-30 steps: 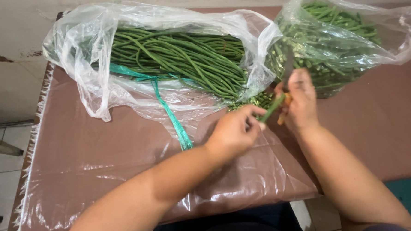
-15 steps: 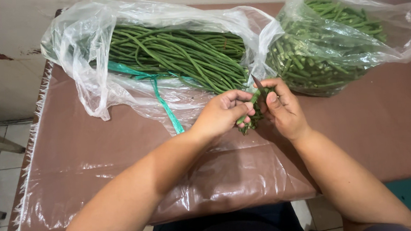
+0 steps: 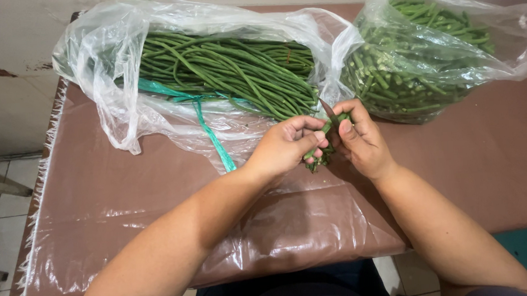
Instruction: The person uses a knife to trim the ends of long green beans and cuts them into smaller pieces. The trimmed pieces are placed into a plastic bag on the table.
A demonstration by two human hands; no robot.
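Held between left hand and right hand: a short bundle of green long-bean stalks, slanting from upper right down to lower left, ragged dark ends poking out below the fingers. Pinched by the left fingertips near the middle, pressed by the right thumb at the upper end. Thin dark knife blade pointing up-left just above the stalks, over the brown plastic-covered tabletop.
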